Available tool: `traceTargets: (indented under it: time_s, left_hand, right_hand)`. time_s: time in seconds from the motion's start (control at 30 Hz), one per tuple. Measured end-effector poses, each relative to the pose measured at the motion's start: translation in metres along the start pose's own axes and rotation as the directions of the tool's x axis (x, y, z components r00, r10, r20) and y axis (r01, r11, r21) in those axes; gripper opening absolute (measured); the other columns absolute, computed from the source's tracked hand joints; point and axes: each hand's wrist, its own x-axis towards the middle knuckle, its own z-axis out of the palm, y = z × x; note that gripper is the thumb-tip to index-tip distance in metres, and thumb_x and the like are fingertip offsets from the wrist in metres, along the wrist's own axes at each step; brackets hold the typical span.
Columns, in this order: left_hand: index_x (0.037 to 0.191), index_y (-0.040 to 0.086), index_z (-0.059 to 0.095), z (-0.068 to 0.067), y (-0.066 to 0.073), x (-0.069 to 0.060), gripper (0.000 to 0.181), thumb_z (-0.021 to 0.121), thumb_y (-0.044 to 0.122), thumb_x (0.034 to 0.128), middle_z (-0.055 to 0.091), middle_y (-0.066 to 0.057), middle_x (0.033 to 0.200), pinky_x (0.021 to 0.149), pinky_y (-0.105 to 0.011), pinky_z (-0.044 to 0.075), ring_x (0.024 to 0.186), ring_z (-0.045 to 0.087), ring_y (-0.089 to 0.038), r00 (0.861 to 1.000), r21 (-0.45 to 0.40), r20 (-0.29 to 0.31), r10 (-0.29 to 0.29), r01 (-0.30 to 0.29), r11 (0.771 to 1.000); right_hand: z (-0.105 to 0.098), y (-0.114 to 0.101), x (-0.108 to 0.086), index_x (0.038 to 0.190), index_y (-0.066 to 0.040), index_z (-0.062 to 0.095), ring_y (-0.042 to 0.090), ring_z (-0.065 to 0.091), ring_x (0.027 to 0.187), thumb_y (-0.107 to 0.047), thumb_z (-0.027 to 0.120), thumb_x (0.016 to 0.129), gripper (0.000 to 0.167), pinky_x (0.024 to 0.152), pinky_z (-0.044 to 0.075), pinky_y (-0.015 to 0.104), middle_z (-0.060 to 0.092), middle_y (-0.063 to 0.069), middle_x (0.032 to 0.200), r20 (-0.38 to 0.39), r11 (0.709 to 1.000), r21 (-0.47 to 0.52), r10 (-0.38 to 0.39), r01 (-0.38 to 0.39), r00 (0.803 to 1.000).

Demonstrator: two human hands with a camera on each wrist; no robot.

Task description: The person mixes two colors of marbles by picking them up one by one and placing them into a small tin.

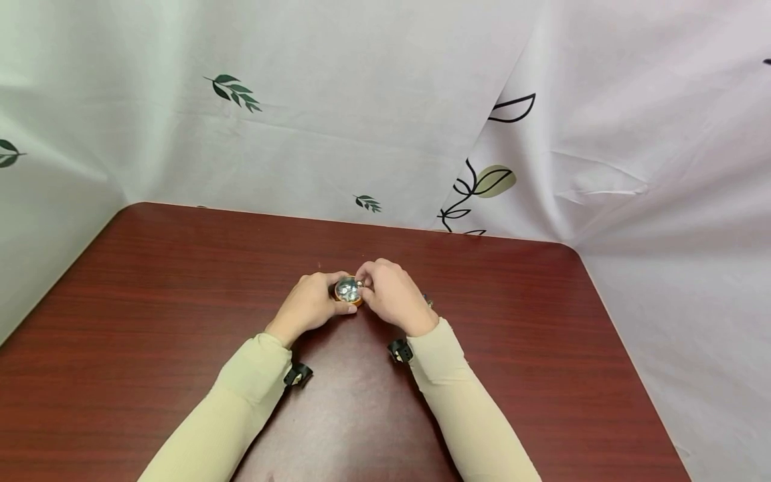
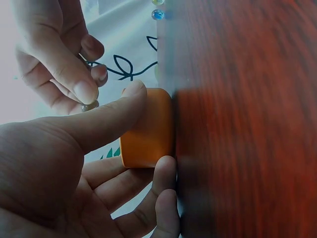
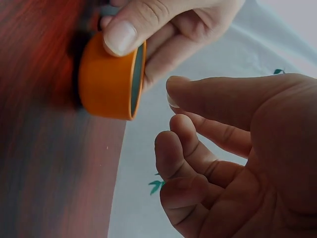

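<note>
A small orange cup (image 2: 150, 130) stands on the table, its inner side grey in the right wrist view. Shiny glass marbles (image 1: 347, 290) show inside it from above. My left hand (image 1: 308, 302) holds the cup around its side, thumb on the near wall and fingers on the opposite one. Just above and to the right of the rim, my right hand (image 1: 394, 294) pinches a marble (image 2: 89, 106) between thumb and fingertip. In the right wrist view that marble is hidden behind the thumb.
Beyond my right wrist, a few loose marbles (image 2: 157, 14) lie on the table, one with blue in it. The reddish-brown wooden table (image 1: 518, 375) has rounded back corners. White cloth (image 1: 361, 120) with leaf prints hangs along its back and sides.
</note>
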Motion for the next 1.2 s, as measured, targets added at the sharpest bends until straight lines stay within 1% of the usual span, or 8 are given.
traceTargets:
  time_s: [0.17, 0.33, 0.67, 1.0, 1.2]
  left_hand:
    - [0.131, 0.015, 0.068, 0.0, 0.0, 0.0, 0.055, 0.086, 0.028, 0.0809, 0.073, -0.005, 0.105, 0.083, -0.042, 0.05, 0.093, 0.065, -0.023, 1.0, 0.013, -0.001, 0.0, 0.0, 1.0]
    - [0.129, 0.015, 0.069, 0.0, 0.0, 0.0, 0.052, 0.086, 0.029, 0.0814, 0.073, -0.004, 0.103, 0.08, -0.04, 0.05, 0.089, 0.064, -0.021, 1.0, 0.022, -0.006, 0.004, -0.003, 1.0]
    - [0.133, 0.014, 0.067, 0.001, -0.002, 0.0, 0.057, 0.085, 0.029, 0.0812, 0.073, -0.005, 0.105, 0.081, -0.04, 0.05, 0.09, 0.065, -0.022, 1.0, 0.02, -0.006, 0.001, -0.001, 1.0]
    - [0.136, 0.01, 0.064, 0.0, -0.003, 0.0, 0.062, 0.085, 0.028, 0.0809, 0.074, -0.009, 0.108, 0.08, -0.042, 0.051, 0.09, 0.065, -0.025, 1.0, 0.042, -0.014, 0.004, -0.003, 0.999]
    - [0.14, 0.007, 0.06, -0.001, -0.002, 0.0, 0.068, 0.085, 0.029, 0.0815, 0.071, -0.014, 0.117, 0.085, -0.044, 0.051, 0.098, 0.065, -0.028, 1.0, 0.04, -0.008, -0.022, 0.022, 0.999]
  right_hand:
    - [0.002, -0.004, 0.001, 0.105, -0.01, 0.071, 0.016, 0.056, 0.081, -0.012, 0.069, 0.094, 0.01, 0.074, 0.049, 0.031, 0.058, 0.0, 0.09, 0.028, 1.0, -0.009, 0.018, -0.018, 0.999]
    - [0.005, -0.006, 0.003, 0.105, -0.01, 0.072, 0.016, 0.056, 0.081, -0.013, 0.069, 0.095, 0.011, 0.074, 0.049, 0.03, 0.058, 0.0, 0.09, 0.035, 1.0, -0.012, 0.027, -0.026, 0.999]
    - [0.011, -0.009, 0.006, 0.106, -0.008, 0.072, 0.015, 0.058, 0.081, -0.013, 0.069, 0.095, 0.012, 0.074, 0.049, 0.029, 0.061, 0.001, 0.093, 0.049, 1.0, 0.014, 0.025, -0.026, 0.998]
    - [0.014, -0.012, 0.009, 0.103, -0.008, 0.072, 0.014, 0.057, 0.078, -0.014, 0.07, 0.094, 0.011, 0.071, 0.048, 0.028, 0.059, 0.0, 0.089, 0.049, 0.999, 0.029, 0.03, -0.032, 0.998]
    - [0.012, -0.013, 0.009, 0.106, -0.008, 0.072, 0.015, 0.058, 0.079, -0.013, 0.07, 0.095, 0.013, 0.071, 0.049, 0.029, 0.06, 0.001, 0.091, 0.049, 0.999, 0.018, 0.031, -0.032, 0.998]
